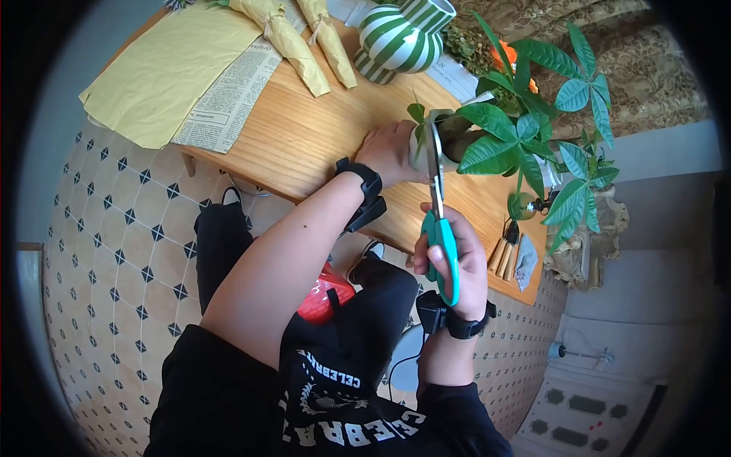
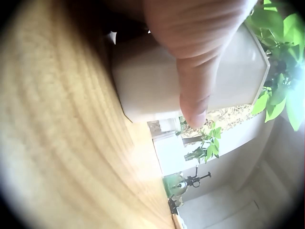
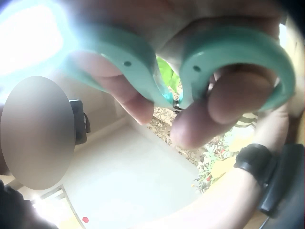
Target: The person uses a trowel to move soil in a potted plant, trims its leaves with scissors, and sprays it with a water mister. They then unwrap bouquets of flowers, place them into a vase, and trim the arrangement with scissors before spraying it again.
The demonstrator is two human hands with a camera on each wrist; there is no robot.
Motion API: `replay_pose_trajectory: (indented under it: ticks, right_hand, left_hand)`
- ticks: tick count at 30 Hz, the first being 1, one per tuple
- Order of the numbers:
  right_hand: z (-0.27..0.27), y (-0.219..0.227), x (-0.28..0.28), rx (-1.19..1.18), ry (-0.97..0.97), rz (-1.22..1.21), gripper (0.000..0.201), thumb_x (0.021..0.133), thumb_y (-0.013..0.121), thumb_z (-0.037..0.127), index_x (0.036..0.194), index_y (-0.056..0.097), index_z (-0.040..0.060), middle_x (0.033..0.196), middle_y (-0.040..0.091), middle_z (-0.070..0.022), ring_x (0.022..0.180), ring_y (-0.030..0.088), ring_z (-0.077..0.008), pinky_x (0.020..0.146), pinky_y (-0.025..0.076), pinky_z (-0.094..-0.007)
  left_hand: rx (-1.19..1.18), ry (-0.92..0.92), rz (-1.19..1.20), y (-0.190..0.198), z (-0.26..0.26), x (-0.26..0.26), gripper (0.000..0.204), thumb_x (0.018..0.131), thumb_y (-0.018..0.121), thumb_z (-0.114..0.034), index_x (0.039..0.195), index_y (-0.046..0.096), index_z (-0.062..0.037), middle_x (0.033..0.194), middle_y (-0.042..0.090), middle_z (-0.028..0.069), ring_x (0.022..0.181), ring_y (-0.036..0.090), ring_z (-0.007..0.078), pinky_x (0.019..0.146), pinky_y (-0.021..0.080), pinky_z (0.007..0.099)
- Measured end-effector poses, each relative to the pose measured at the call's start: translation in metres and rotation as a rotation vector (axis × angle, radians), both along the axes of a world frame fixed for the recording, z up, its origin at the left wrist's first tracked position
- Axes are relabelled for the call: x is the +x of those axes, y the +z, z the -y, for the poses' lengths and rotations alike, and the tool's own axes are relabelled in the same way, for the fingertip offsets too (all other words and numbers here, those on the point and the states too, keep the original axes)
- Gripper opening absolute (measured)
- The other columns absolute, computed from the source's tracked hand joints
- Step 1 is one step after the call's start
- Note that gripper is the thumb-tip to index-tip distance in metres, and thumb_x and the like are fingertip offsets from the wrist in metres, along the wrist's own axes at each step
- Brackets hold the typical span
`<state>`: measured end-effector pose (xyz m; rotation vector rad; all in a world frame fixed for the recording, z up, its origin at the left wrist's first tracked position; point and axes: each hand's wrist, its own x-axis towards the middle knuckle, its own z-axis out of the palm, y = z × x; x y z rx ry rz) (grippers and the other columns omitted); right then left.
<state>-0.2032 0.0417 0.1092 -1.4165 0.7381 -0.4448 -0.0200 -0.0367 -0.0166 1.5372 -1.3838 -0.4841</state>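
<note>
Teal-handled scissors (image 1: 436,228) are held in my right hand (image 1: 468,266), with fingers through both loops, as the right wrist view shows with the handles (image 3: 238,40). Their blades point away from me, in front of the white pot and near the leaves of a green plant (image 1: 491,148). My left hand (image 1: 390,154) grips the near side of the white pot (image 1: 417,148). In the left wrist view, the thumb of that hand (image 2: 198,43) lies against the pot's smooth wall (image 2: 143,81). The far fingers are partly hidden.
A green-and-white striped vase (image 1: 400,38) stands behind the pot. Yellow paper (image 1: 167,68), newspaper (image 1: 236,95) and wrapped bundles (image 1: 293,53) lie at the left. A spray bottle (image 1: 521,206), wooden-handled tools (image 1: 502,255) and a grey cloth (image 1: 525,261) are at the right.
</note>
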Motion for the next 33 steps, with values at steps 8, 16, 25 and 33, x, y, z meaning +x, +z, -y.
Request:
replay_pose_trajectory:
  ticks: [8, 16, 25, 33]
  right_hand:
    - [-0.009, -0.017, 0.014, -0.093, 0.013, 0.149, 0.069, 0.086, 0.066, 0.027, 0.141, 0.031, 0.0027, 0.092, 0.054, -0.0079, 0.085, 0.054, -0.016, 0.077, 0.045, -0.029]
    - [-0.012, -0.022, 0.014, -0.031, 0.052, 0.048, 0.062, 0.088, 0.065, 0.021, 0.139, 0.035, 0.0028, 0.091, 0.06, -0.0092, 0.081, 0.059, -0.0148, 0.072, 0.047, -0.0257]
    - [-0.013, -0.031, 0.001, 0.039, 0.033, 0.139, 0.059, 0.09, 0.063, 0.021, 0.138, 0.037, -0.0015, 0.09, 0.062, -0.0108, 0.075, 0.059, -0.011, 0.067, 0.048, -0.0221]
    - [-0.005, -0.036, -0.015, 0.003, 0.057, 0.235, 0.066, 0.085, 0.066, 0.007, 0.142, 0.034, 0.005, 0.103, 0.063, -0.015, 0.096, 0.06, -0.0185, 0.084, 0.049, -0.0312]
  left_hand:
    - [0.048, -0.085, 0.053, -0.002, 0.0, 0.01, 0.078, 0.065, 0.077, -0.034, 0.127, 0.04, -0.0048, 0.123, 0.05, 0.0225, 0.117, 0.047, 0.0401, 0.099, 0.037, 0.0482]
    - [0.072, -0.16, -0.056, 0.003, 0.003, 0.012, 0.087, 0.052, 0.085, -0.03, 0.127, 0.048, -0.0059, 0.126, 0.053, 0.0197, 0.115, 0.051, 0.0386, 0.097, 0.04, 0.0457]
    - [0.125, -0.26, 0.033, 0.008, 0.003, 0.018, 0.056, 0.062, 0.08, -0.032, 0.107, 0.058, -0.0073, 0.11, 0.061, 0.0181, 0.11, 0.054, 0.0371, 0.093, 0.042, 0.046]
    - [0.136, -0.289, -0.058, 0.007, 0.007, 0.016, 0.068, 0.06, 0.082, -0.035, 0.115, 0.056, -0.0063, 0.114, 0.06, 0.0192, 0.113, 0.052, 0.0367, 0.098, 0.038, 0.046]
